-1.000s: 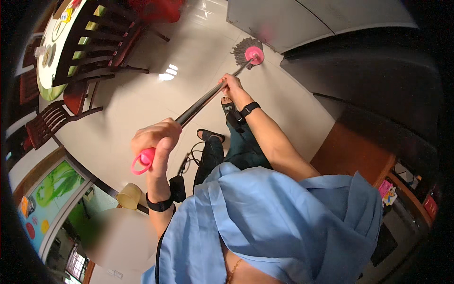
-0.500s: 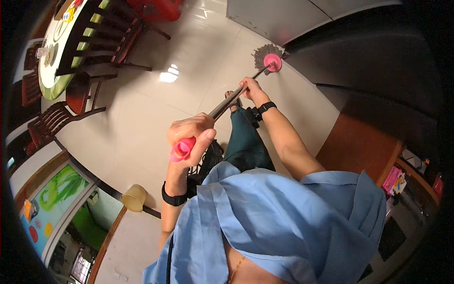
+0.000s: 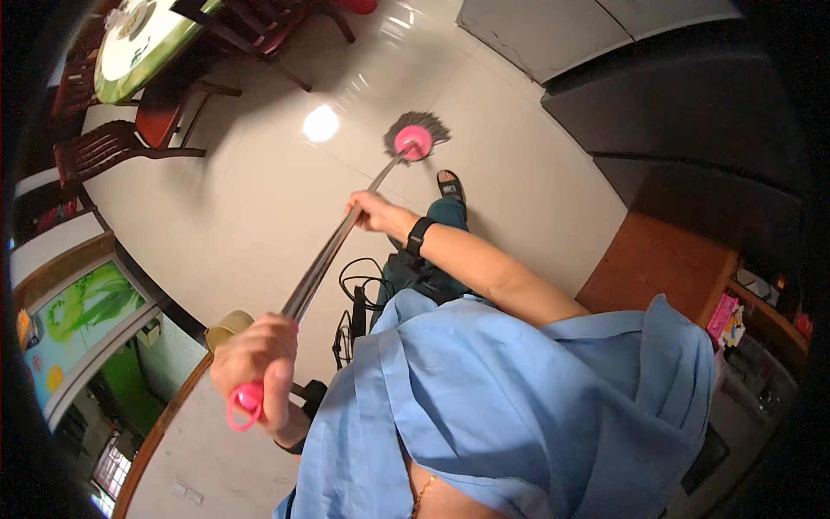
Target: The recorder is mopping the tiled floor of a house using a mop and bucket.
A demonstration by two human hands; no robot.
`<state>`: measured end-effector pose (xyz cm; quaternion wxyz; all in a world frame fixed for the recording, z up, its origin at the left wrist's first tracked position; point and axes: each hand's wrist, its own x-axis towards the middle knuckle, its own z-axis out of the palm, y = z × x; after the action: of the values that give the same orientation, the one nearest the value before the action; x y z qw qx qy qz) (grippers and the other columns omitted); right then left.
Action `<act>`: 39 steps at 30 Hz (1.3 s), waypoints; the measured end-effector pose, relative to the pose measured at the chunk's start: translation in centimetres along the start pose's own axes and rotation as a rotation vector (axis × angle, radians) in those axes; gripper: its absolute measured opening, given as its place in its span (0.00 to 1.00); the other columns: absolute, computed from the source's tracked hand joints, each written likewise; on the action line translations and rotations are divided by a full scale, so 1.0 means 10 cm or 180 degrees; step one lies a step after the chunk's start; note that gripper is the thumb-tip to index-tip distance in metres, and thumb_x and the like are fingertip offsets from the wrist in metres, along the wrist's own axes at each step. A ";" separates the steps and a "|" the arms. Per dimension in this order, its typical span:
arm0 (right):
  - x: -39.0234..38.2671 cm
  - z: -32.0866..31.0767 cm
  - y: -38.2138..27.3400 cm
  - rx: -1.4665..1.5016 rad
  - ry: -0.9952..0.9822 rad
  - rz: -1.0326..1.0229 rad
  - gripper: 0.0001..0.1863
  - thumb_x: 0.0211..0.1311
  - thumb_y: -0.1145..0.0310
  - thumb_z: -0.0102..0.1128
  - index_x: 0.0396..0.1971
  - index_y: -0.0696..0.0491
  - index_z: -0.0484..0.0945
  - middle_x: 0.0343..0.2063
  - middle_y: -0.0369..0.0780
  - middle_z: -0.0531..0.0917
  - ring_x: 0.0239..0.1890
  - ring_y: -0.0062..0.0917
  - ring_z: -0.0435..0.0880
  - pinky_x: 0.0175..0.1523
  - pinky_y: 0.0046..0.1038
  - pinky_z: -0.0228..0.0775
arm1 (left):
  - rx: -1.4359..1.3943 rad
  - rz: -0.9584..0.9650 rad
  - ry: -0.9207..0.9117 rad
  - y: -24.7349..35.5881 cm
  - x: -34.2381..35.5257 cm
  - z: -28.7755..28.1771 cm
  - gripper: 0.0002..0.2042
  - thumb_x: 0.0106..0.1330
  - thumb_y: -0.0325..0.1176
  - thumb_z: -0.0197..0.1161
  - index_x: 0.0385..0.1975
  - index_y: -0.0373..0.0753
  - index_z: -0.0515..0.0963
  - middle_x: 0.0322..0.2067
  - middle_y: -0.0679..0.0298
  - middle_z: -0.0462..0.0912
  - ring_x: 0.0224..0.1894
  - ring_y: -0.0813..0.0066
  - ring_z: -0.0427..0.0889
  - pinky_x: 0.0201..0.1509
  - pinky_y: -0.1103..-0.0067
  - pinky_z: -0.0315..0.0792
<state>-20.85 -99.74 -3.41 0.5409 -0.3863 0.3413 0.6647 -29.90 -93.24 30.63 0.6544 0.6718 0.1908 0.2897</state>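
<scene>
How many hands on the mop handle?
2: left hand near the pink end of the handle, right hand farther down, nearer the mop head.

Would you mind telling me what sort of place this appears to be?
Probably a dining area, perhaps in a home: a white table with a curved green edge has dark reddish-brown wooden chairs beside it, on a glossy cream tiled floor.
</scene>
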 end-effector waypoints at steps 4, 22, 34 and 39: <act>-0.08 0.42 0.60 0.0184 -0.0429 0.0516 0.10 0.48 0.75 0.46 0.10 0.50 0.65 0.12 0.37 0.73 0.18 0.23 0.74 0.25 0.24 0.69 | -0.0014 0.0480 -0.0582 0.32 -0.22 -0.26 0.13 0.47 0.25 0.58 0.08 0.35 0.61 0.05 0.66 0.61 0.07 0.73 0.59 0.14 0.78 0.59; -0.60 0.83 0.18 -0.0556 -0.1192 -0.0670 0.07 0.54 0.70 0.51 0.20 0.56 0.72 0.20 0.40 0.78 0.25 0.26 0.78 0.35 0.25 0.71 | -0.0487 0.1147 0.0000 0.50 -0.76 -0.99 0.25 0.50 0.37 0.67 0.08 0.39 0.54 0.06 0.65 0.59 0.09 0.70 0.58 0.16 0.76 0.60; 0.82 0.23 -1.68 -0.1383 -0.0027 -0.0335 0.07 0.50 0.76 0.46 0.15 0.53 0.67 0.14 0.39 0.71 0.20 0.27 0.73 0.26 0.29 0.69 | 0.0079 0.0364 0.0159 -0.76 0.57 -0.28 0.14 0.45 0.19 0.63 0.10 0.34 0.61 0.11 0.62 0.62 0.14 0.66 0.61 0.26 0.74 0.64; 0.67 0.83 -0.76 -0.1563 -0.0172 0.0442 0.06 0.45 0.78 0.46 0.13 0.53 0.65 0.13 0.38 0.70 0.17 0.26 0.70 0.23 0.28 0.66 | 0.0178 -0.0016 0.1022 -0.13 0.38 -0.42 0.13 0.44 0.21 0.61 0.09 0.32 0.62 0.09 0.60 0.63 0.12 0.68 0.61 0.26 0.72 0.65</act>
<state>-15.30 -88.09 -5.67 0.3928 -0.4638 0.1808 0.7733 -29.56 -87.48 29.74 0.5973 0.6344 0.3026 0.3863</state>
